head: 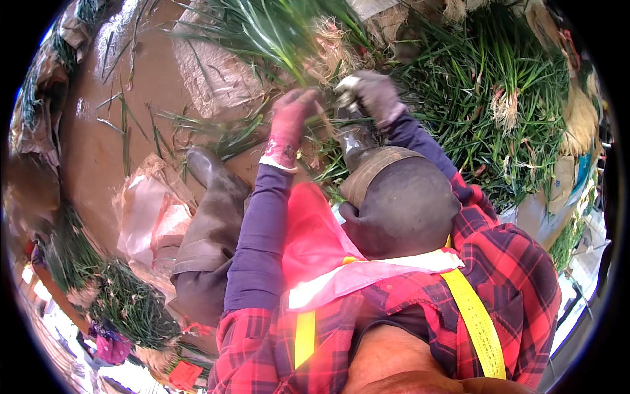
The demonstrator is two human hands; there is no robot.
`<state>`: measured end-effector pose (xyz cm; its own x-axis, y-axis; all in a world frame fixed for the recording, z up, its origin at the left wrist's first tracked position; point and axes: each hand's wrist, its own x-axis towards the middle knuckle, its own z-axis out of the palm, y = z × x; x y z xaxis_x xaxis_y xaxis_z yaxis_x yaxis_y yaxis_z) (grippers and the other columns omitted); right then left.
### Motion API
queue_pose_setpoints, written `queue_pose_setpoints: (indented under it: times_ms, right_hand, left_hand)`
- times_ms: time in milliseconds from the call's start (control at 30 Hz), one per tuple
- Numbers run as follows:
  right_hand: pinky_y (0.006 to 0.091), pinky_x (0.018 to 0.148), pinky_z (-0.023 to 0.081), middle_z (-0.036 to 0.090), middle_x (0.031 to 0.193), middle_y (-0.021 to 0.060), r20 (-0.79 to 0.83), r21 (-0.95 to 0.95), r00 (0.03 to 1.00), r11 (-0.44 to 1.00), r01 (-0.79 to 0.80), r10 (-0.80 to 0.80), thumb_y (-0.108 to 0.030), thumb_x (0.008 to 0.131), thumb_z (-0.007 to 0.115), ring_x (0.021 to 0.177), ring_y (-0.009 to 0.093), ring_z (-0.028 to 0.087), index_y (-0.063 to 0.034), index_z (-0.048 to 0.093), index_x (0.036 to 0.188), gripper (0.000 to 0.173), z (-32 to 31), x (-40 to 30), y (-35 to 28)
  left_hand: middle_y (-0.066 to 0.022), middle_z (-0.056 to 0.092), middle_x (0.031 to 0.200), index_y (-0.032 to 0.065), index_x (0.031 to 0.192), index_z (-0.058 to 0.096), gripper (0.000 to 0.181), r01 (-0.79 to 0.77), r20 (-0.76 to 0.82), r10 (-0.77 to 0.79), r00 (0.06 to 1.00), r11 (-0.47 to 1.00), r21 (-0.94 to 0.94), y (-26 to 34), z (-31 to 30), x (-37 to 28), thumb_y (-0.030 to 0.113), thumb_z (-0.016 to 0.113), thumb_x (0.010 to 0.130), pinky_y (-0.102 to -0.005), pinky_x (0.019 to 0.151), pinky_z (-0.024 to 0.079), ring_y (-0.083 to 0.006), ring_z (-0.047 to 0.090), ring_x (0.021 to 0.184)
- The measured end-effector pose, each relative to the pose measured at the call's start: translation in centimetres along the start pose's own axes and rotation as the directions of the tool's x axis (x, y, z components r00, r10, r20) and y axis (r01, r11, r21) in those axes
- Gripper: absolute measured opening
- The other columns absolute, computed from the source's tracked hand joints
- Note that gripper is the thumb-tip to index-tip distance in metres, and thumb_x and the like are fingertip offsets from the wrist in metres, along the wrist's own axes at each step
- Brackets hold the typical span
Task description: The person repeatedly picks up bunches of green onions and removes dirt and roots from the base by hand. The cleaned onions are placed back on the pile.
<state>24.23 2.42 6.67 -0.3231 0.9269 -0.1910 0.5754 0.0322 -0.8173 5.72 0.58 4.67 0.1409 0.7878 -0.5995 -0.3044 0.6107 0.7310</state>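
In a pink work glove, my left hand is closed around a spring onion stalk, low in front of me. To its right is my right hand in a soiled grey-white glove; its fingers are curled and blurred, so whether they hold anything is unclear. Just beyond both hands lies a bunch of spring onions, its pale roots to the right and its long green leaves spreading up and left. A large heap of spring onions fills the right side beside my right hand.
My rubber boots and bent knee flank the work spot. Loose leaves are scattered over the wet brown floor. A woven sack lies beyond, a crumpled one at left. More onion bunches sit at lower left.
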Motion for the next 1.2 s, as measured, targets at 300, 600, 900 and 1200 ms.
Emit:
queue_pose_setpoints:
  times_ms: [300,600,900,1200]
  right_hand:
    - [0.0320,0.064,0.045,0.057,0.084,0.0111,0.303,-0.292,0.915,0.940,-0.178,0.267,-0.027,0.078,0.051,0.077,0.024,0.055,-0.0042,0.055,0.090,0.026,-2.2,-2.2,1.0]
    - [0.0299,0.065,0.044,0.058,0.080,0.0087,0.430,-0.085,0.887,0.986,-0.146,0.168,-0.029,0.074,0.049,0.074,0.025,0.056,-0.0073,0.057,0.087,0.026,4.2,3.2,-1.2]
    - [0.0258,0.057,0.048,0.053,0.069,0.0056,-0.353,0.008,0.879,0.941,-0.339,0.320,-0.010,0.076,0.050,0.065,0.016,0.054,-0.0043,0.055,0.073,0.009,-2.8,6.1,-3.4]
    - [0.0375,0.073,0.040,0.056,0.086,0.0179,0.151,-0.700,0.930,0.700,-0.140,0.336,-0.033,0.077,0.041,0.081,0.031,0.054,-0.0022,0.057,0.086,0.036,1.8,18.8,3.5]
  left_hand:
    - [-0.0030,0.058,0.065,0.0014,0.075,0.058,0.018,0.100,-0.124,-0.059,0.990,0.928,0.358,-0.4,0.0,-1.8,0.018,0.063,0.069,-0.0207,0.052,0.040,-0.0080,0.050,0.054]
    - [0.0009,0.049,0.064,0.0077,0.089,0.049,0.021,0.279,0.179,-0.226,0.958,0.880,-0.385,-1.2,1.3,-4.2,0.027,0.048,0.081,-0.0275,0.058,0.048,-0.0108,0.048,0.050]
    - [-0.0021,0.053,0.060,0.0018,0.081,0.056,0.022,-0.219,-0.145,0.210,0.967,0.975,-0.046,0.8,2.4,-2.6,0.024,0.055,0.078,-0.0222,0.046,0.042,-0.0101,0.052,0.052]
    - [-0.0081,0.049,0.069,0.0013,0.082,0.047,0.025,0.079,-0.180,-0.152,0.972,0.930,-0.358,-1.8,-1.3,-0.1,0.025,0.054,0.078,-0.0350,0.062,0.049,-0.0191,0.052,0.061]
